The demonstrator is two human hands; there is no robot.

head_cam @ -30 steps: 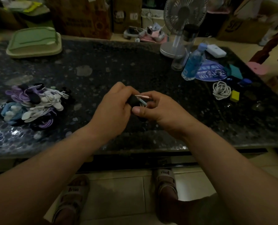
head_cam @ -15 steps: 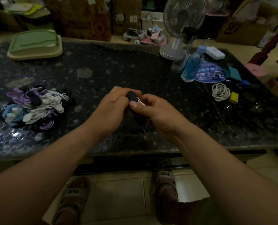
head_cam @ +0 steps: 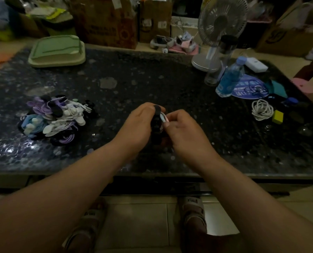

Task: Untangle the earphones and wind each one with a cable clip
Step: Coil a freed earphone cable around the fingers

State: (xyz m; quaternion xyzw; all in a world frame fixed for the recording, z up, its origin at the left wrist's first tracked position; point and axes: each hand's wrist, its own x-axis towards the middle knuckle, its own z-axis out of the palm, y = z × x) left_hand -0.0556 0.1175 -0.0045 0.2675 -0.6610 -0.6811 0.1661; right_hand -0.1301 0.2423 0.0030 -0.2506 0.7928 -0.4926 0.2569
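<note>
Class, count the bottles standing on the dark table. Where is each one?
2. A clear bottle with a black cap stands far right, beside the base of the fan; a blue bottle stands just nearer and right of it. More may hide behind the fan.

Dim, underexposed and warm-tinted. The strongest light falls on the brown cardboard boxes (head_cam: 106, 21) behind the dark speckled stone tabletop (head_cam: 152, 79), whose near left part carries scattered glints of glare. The black cable clip (head_cam: 156, 123) at centre nearly merges with that surface; the thin white earphone cable (head_cam: 163, 118) beside it stands out. Wide-angle distortion bows the table's edges and stretches the lower corners.
</note>
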